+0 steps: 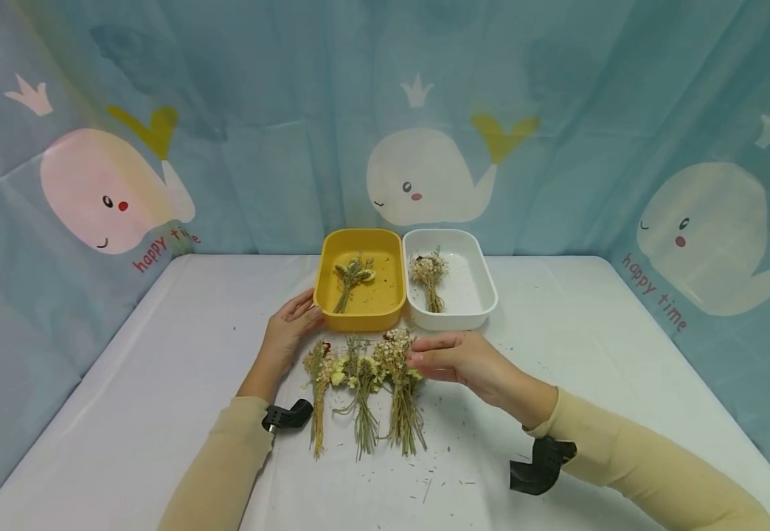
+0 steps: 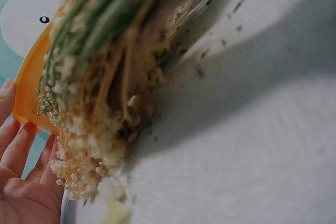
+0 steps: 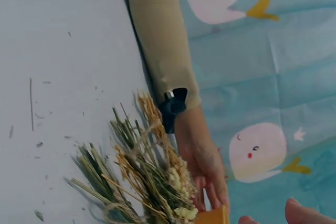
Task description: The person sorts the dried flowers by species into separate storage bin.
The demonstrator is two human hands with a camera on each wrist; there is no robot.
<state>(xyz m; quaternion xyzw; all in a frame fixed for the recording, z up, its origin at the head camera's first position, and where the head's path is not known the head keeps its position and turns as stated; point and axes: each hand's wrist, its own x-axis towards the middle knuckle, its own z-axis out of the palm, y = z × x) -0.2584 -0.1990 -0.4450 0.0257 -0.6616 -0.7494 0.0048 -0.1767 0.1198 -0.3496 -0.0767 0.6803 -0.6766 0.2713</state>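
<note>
My left hand (image 1: 294, 324) rests against the left wall of a yellow tray (image 1: 361, 322), its fairly straight fingers (image 2: 21, 145) touching the outside. A small dried-flower bunch (image 1: 353, 276) lies in that tray. My right hand (image 1: 467, 363) hovers above the table, fingertips right at the flower heads of the right bunch (image 1: 400, 376); its fingers and thumb stand apart in the right wrist view. To the left of that bunch lie a yellow-flowered bunch (image 1: 363, 391) and a slimmer bunch (image 1: 318, 391) with a red bloom. Stems of all three point toward me.
A white tray (image 1: 454, 320) stands right beside the yellow one, with another dried-flower bunch (image 1: 428, 276) inside. Bits of stem (image 1: 427, 489) litter the white table (image 1: 146, 383). Behind the trays hangs a blue curtain (image 1: 279, 169) printed with whales.
</note>
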